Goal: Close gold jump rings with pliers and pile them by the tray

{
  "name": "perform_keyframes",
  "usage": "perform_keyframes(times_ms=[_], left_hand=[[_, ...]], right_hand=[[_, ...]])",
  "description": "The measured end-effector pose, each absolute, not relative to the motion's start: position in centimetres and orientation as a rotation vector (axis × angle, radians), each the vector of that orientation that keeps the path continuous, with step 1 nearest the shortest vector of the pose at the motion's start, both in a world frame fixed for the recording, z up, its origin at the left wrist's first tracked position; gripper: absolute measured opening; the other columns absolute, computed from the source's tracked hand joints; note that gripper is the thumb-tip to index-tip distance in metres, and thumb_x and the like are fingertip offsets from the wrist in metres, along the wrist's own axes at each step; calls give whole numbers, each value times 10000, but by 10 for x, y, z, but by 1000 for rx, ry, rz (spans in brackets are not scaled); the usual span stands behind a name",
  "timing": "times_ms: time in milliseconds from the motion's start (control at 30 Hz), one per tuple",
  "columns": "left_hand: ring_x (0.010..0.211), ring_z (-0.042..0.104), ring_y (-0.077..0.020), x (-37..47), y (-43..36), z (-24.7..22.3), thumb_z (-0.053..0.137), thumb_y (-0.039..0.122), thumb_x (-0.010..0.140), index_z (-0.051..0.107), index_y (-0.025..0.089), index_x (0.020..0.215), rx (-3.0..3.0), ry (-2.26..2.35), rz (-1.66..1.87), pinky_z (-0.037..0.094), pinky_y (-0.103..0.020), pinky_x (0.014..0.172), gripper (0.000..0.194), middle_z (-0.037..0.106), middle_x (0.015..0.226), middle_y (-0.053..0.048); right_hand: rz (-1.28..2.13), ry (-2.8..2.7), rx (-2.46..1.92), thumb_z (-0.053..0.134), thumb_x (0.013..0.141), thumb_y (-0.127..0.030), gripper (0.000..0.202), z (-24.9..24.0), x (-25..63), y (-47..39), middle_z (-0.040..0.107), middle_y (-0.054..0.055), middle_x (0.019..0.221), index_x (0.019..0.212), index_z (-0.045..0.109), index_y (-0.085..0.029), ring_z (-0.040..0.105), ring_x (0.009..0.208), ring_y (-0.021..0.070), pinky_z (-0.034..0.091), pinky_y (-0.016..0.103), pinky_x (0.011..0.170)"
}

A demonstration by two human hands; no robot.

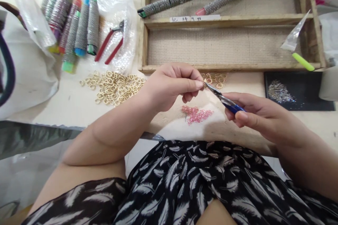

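Note:
My right hand (249, 110) is closed around the blue handles of small pliers (220, 95), whose metal tips point left. Those tips meet the fingertips of my left hand (176, 84), which is pinched shut. Whatever lies between thumb and finger is too small to make out; a tiny gold ring may be at the plier tips. Just below the hands sits a heap of pink beads (198, 115). Some gold rings (220, 79) lie behind the plier tips, and a larger pile of gold rings (116, 86) spreads to the left of my left wrist.
A wooden tray with mesh (224, 45) stands behind, holding wire-wrapped rods (171, 3). More wrapped rods (70, 42) and red-handled cutters (111, 42) lie on plastic at left. At right, a black tray (311, 95) holds glittering stones (280, 91); a yellow-green stick (303, 62) rests on the frame.

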State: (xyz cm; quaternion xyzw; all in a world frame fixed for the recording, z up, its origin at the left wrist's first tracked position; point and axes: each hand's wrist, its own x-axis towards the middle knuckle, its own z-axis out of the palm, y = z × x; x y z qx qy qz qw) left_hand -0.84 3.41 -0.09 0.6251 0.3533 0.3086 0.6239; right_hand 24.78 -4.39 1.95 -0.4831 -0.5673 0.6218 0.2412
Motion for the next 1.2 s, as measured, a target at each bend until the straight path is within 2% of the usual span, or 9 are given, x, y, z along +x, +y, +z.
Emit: perform_keyframes(times_ms=[100,200,333,433,500,633,900,1067,1200], left_hand=[[482,573,-106,-9,34,-1,768,429,950,705,195,702,1424,799,703,462,-265,453,347,587,546,-14],[480,557,-101,-8,33,-2,798,373,910,705,195,692,1360,781,707,456,-268,454,296,585,550,-9],[465,528,-86,-6,32,0,806,332,885,694,191,681,1319,787,718,435,-259,450,272,576,549,-1],[456,505,-75,-6,31,1,809,310,875,689,189,669,1311,791,723,423,-255,448,267,573,546,3],[474,520,-85,-7,31,0,809,288,865,701,195,672,1313,794,718,432,-264,459,240,584,548,-2],[512,564,-112,-8,32,-3,772,230,866,710,207,693,1363,798,730,458,-282,482,185,601,568,-8],[538,530,-94,-10,28,6,705,188,860,689,199,756,1516,891,707,410,-247,496,106,589,621,8],[584,517,-116,-10,25,10,686,194,848,700,218,770,1576,942,703,402,-277,523,82,610,671,-2],[577,501,-119,-11,27,12,676,192,842,683,221,761,1593,921,692,380,-290,523,87,593,654,4]], right_hand=[[1712,-1543,-1306,762,927,-674,547,20,247,-44,700,31,766,1293,816,-271,739,828,259,666,424,806],[1710,-1532,-1298,772,924,-655,501,21,246,-44,668,18,720,1257,837,-287,727,791,256,665,419,782],[1690,-1533,-1303,787,930,-600,441,22,245,-44,679,14,718,1234,848,-286,758,863,269,665,446,877],[1690,-1527,-1323,794,927,-588,444,22,245,-45,764,40,821,1252,841,-289,782,982,297,651,493,977],[1693,-1521,-1336,797,927,-583,451,22,246,-46,824,62,966,1273,832,-297,789,1060,307,635,512,1032],[1670,-1540,-1343,795,935,-579,451,19,247,-48,840,84,1244,1299,823,-314,776,1205,324,611,512,1097],[1592,-1593,-1379,797,943,-575,491,13,254,-53,790,43,1420,1376,787,-344,745,1296,318,525,526,1220],[1552,-1666,-1409,761,960,-596,531,13,254,-54,772,51,1452,1426,759,-343,759,1274,343,568,549,1176],[1456,-1825,-1469,705,969,-652,624,17,256,-51,752,88,1482,1481,727,-296,742,1304,388,567,597,1169]])
